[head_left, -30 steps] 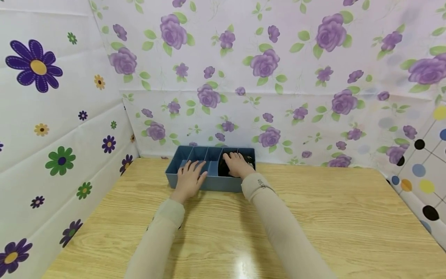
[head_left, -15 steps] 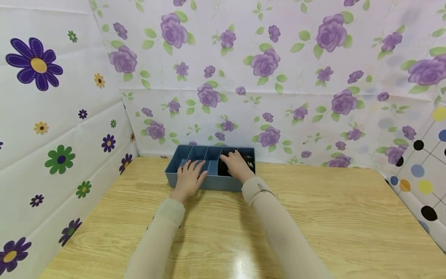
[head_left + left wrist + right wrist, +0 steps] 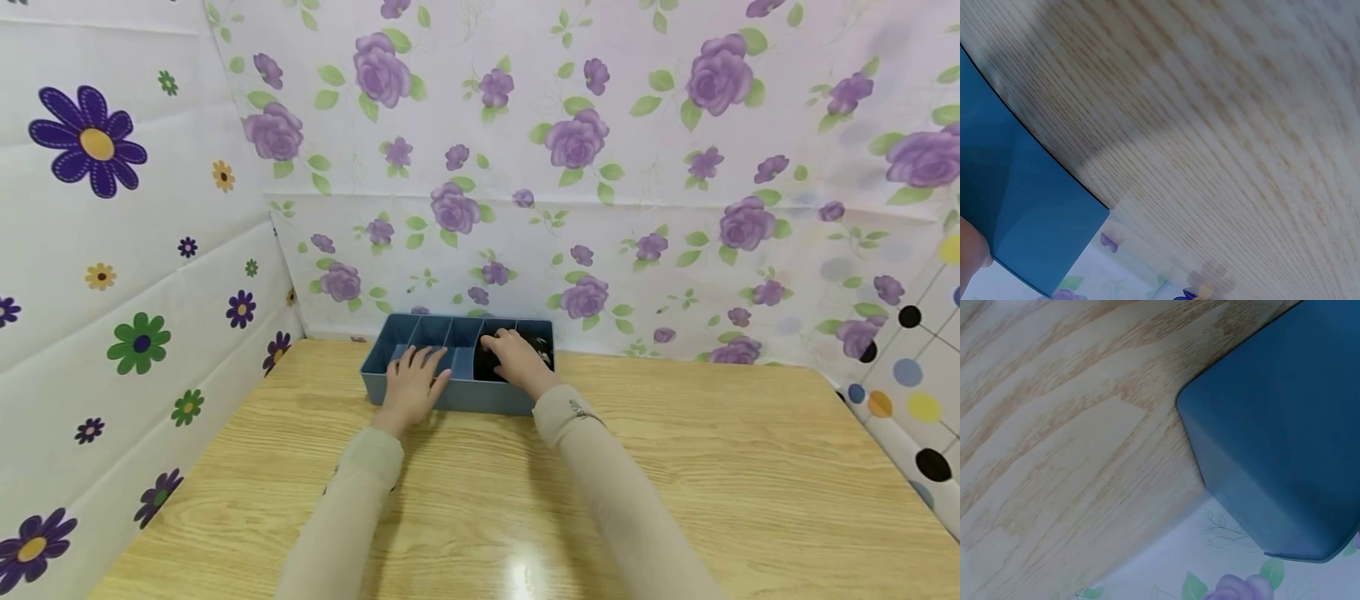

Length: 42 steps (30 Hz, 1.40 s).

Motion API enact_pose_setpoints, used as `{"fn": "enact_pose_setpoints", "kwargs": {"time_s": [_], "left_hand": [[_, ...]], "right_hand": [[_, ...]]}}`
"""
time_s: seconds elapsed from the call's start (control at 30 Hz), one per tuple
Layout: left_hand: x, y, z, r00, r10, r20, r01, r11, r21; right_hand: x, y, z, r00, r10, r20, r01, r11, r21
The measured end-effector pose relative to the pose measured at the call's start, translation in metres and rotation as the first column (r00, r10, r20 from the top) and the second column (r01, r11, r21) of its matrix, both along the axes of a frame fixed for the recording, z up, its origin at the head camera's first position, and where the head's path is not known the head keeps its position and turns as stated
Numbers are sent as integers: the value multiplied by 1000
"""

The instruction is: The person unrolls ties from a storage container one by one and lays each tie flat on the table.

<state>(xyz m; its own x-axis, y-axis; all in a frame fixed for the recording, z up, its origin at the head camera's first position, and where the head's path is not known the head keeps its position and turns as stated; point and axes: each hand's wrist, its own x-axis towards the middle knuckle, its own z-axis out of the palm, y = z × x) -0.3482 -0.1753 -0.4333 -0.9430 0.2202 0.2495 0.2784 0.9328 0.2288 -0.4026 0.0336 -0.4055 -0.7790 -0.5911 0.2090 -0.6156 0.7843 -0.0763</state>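
Note:
A blue box (image 3: 487, 397) with several compartments stands at the back of the table; its wall (image 3: 1047, 187) also shows in the left wrist view. My left hand (image 3: 409, 387) lies over the box's front rim with spread fingers, near the left compartments. My right hand (image 3: 521, 362) reaches into the right part, its bent fingers touching a soft-looking black thing (image 3: 487, 367). Another black thing with small light marks (image 3: 542, 343) fills the far right compartment. What kind they are is unclear. Whether the right fingers pinch anything is hidden.
The wooden table (image 3: 712, 467) extends in front of the box and to its right. Directly behind the box hangs a rose-patterned cloth (image 3: 637, 167). A daisy-patterned cloth (image 3: 195, 333) closes off the left side, and a dotted cloth (image 3: 911, 408) the right.
My right fingers have shifted slightly over the black thing, after lifting a little half a second ago. My left hand stays on the rim. The view has moved slightly.

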Motion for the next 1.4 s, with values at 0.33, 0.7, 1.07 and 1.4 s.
{"fn": "enact_pose_setpoints", "kwargs": {"time_s": [0.33, 0.7, 1.07, 1.4], "left_hand": [[0, 3, -1, 1000, 4, 2, -4, 1000, 13], [-3, 0, -1, 1000, 15, 9, -15, 1000, -4], [-1, 2, -1, 1000, 6, -6, -6, 1000, -3], [0, 2, -1, 1000, 1, -23, -1, 1000, 23]], "right_hand": [[1, 6, 7, 999, 39, 24, -38, 999, -25], [6, 12, 21, 995, 87, 55, -83, 993, -83], [6, 23, 36, 977, 137, 164, -111, 981, -157], [13, 27, 48, 971, 184, 154, -156, 972, -178]]}}
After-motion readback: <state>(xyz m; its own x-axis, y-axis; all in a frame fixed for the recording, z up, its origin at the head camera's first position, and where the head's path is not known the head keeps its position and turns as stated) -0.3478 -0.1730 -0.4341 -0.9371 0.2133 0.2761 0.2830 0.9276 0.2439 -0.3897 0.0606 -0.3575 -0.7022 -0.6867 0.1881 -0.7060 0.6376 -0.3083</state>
